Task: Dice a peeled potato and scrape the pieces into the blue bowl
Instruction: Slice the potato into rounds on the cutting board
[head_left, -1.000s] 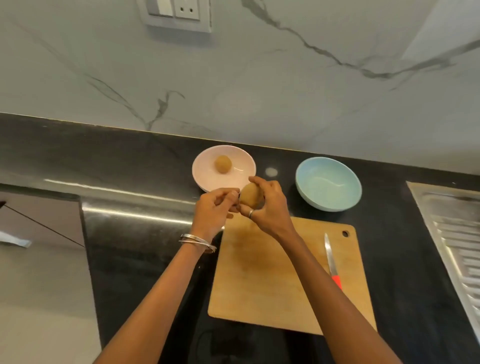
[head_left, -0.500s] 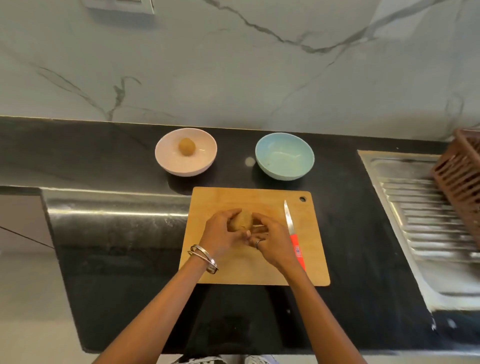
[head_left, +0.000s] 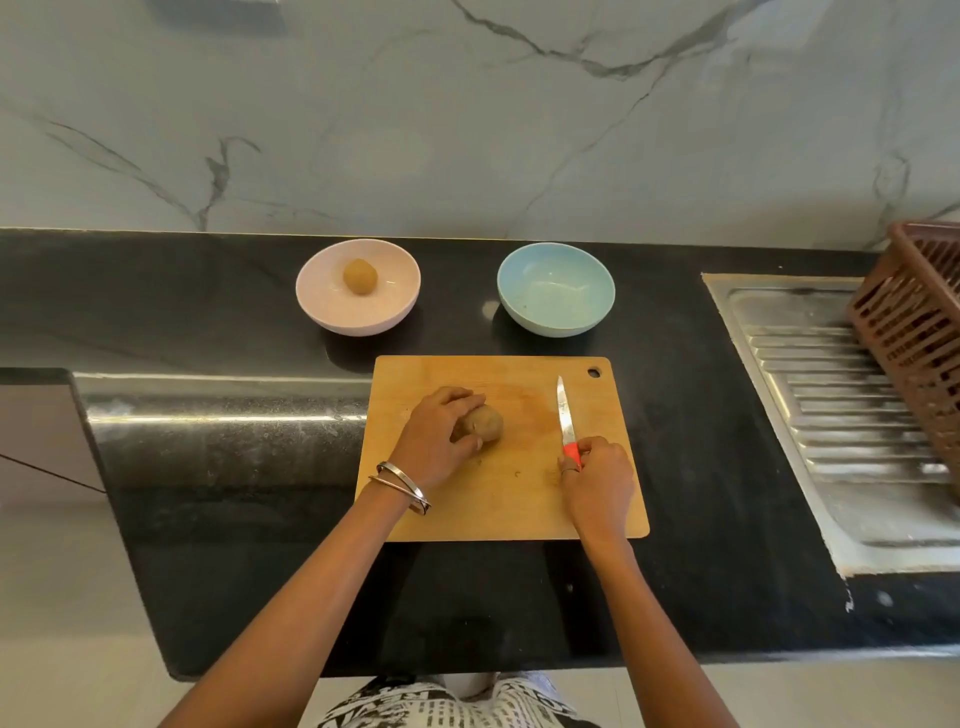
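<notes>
The left hand (head_left: 441, 439) cups the potato (head_left: 485, 423) on the cutting board (head_left: 498, 499); the right hand (head_left: 597, 475) fingers close on the knife (head_left: 566, 426) handle. Being round, the potato could roll under the first cut, toward those fingers.

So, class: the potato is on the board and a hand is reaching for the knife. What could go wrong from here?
1. The potato is round and uncut, so it could roll under the blade; the left hand curls over it, fingers near any cut.
2. The right hand grips only the end of the knife handle, which may slip.
3. The blue bowl stands behind the board, apart from it, so scraped pieces might drop on the counter.
</notes>
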